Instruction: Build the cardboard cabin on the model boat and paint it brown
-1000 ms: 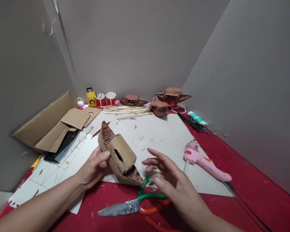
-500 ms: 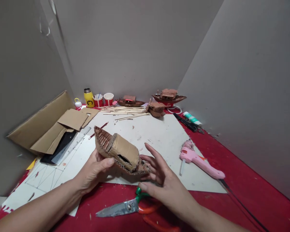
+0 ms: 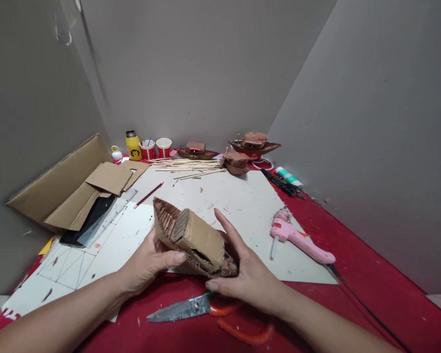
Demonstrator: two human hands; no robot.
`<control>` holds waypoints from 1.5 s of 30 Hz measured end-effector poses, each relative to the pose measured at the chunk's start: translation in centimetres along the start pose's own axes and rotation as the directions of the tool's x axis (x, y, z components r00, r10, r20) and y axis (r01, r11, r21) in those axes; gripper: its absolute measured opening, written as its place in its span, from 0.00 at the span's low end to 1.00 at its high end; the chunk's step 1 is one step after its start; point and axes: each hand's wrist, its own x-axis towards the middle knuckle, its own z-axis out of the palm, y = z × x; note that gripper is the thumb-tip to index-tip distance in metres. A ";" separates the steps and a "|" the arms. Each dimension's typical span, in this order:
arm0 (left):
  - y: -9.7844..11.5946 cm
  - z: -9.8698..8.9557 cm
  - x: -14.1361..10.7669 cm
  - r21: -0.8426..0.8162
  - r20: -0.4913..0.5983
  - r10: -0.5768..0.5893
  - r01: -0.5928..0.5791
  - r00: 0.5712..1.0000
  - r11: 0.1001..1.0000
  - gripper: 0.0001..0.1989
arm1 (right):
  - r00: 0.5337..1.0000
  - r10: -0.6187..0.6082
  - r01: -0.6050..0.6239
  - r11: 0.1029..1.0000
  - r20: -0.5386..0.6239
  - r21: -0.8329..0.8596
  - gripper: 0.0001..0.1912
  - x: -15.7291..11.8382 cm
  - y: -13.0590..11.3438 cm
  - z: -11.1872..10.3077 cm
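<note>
Head view | cardboard model boat [image 3: 196, 240] tilted above worktop [image 3: 356, 314], centre, bow toward 10 o'clock | left hand [image 3: 141, 262] pinching its near side, thumb on hull edge | right hand [image 3: 252, 274] cupped round stern, index finger spread | scissors [image 3: 183, 310] just below, blades toward 9 o'clock | pink glue gun [image 3: 301, 240] at 3 o'clock

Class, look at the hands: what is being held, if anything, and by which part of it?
A cardboard model boat: the left hand grips the side of its hull; the right hand cups its right end.
</note>
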 end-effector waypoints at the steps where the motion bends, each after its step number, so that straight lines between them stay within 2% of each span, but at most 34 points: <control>1: 0.0 0.1 0.0 0.001 -0.003 -0.007 0.007 1.000 1.000 0.33 | 1.000 0.001 -0.001 1.000 -0.003 -0.012 0.65 0.0 -0.1 0.0; 5: 0.0 0.0 0.4 -0.022 0.011 -0.010 0.010 1.000 1.000 0.34 | 0.998 -0.027 0.023 0.995 -0.050 -0.096 0.63 0.2 -0.1 -0.3; 8: 0.0 -0.6 0.7 -0.029 0.001 -0.029 0.029 1.000 0.999 0.39 | 0.990 -0.051 0.025 0.982 -0.135 -0.185 0.60 0.8 0.0 -0.9; 13: 0.4 -1.2 0.9 0.020 -0.203 -0.118 0.124 0.972 0.992 0.44 | 0.950 -0.051 -0.049 0.949 -0.307 -0.311 0.60 1.7 0.4 -2.2; 17: 0.4 -1.1 1.0 0.023 -0.249 -0.134 0.144 0.959 0.989 0.41 | 0.932 -0.057 -0.096 0.914 -0.358 -0.395 0.59 2.1 0.7 -2.7; 21: 0.2 -1.4 1.0 0.032 -0.231 -0.136 0.147 0.963 0.989 0.34 | 0.927 -0.069 -0.122 0.874 -0.368 -0.471 0.57 2.4 1.3 -2.8; 30: -0.1 -1.9 1.4 0.101 -0.217 -0.126 0.151 0.968 0.983 0.24 | 0.927 -0.163 -0.061 0.824 -0.337 -0.564 0.53 3.2 3.6 -3.6; 36: -0.1 -1.6 1.2 0.151 -0.210 -0.124 0.158 0.970 0.976 0.16 | 0.940 -0.135 -0.044 0.862 -0.313 -0.505 0.53 3.3 3.2 -3.8; 38: 0.0 -1.7 1.3 0.150 -0.216 -0.111 0.145 0.970 0.978 0.16 | 0.943 -0.140 -0.033 0.863 -0.303 -0.503 0.54 3.1 2.8 -3.8; 43: 0.2 -2.1 1.6 0.150 -0.218 -0.101 0.135 0.971 0.979 0.20 | 0.941 -0.204 -0.007 0.786 -0.269 -0.618 0.55 2.9 2.7 -3.9; 45: 0.2 -2.1 1.7 0.147 -0.207 -0.100 0.131 0.973 0.980 0.19 | 0.942 -0.201 -0.010 0.782 -0.268 -0.623 0.56 3.0 2.8 -3.9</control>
